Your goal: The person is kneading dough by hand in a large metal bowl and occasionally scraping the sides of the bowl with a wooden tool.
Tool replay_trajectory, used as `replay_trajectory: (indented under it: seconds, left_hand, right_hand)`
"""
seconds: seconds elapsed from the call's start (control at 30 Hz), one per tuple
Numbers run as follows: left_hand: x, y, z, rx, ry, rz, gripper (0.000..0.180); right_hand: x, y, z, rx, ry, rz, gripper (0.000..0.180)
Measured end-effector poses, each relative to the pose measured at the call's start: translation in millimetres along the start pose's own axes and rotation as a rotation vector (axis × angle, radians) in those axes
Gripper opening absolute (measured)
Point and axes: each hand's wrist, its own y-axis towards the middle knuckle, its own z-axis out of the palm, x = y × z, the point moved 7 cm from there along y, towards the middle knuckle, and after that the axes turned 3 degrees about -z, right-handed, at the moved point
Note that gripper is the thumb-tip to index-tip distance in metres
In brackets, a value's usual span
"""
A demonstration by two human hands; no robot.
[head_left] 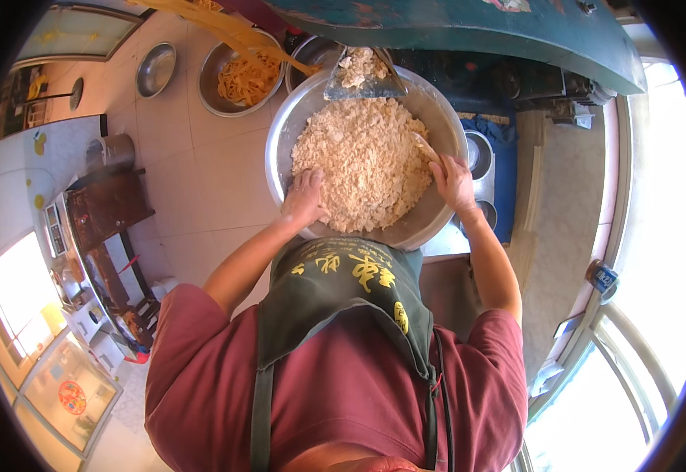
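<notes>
A big steel bowl (437, 224) sits at upper centre of the frame, heaped with pale crumbly dough (363, 161). The crumbs look dry, loose and light, likely to spill or scatter rather than hold a shape; best taken by scooping from below or pressing into the heap. The full bowl is probably heavy and its rim smooth, so it would want a hand on each side.

The left hand (305, 197) lies at the bowl's lower left edge, fingers spread and pushed flat into the crumbs, clasping nothing. The right hand (453, 182) is at the bowl's right edge, curled round a pale stick-like handle (424, 145) that points into the heap.

A scraper (363, 79) loaded with crumbs rests on the bowl's far rim.
</notes>
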Motion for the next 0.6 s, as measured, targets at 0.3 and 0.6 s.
replay_trajectory:
  seconds: [0.3, 0.6]
  left_hand:
    - [21.0, 3.0, 9.9, 0.063, 0.031, 0.041, 0.069]
    - [-14.4, 26.9, -68.1, -0.132, -0.395, 0.032, 0.06]
  right_hand:
    - [79.5, 67.3, -33.2, -0.004, 0.179, 0.072, 0.023]
    - [105.7, 181.4, 27.5, 0.194, -0.229, 0.041, 0.038]
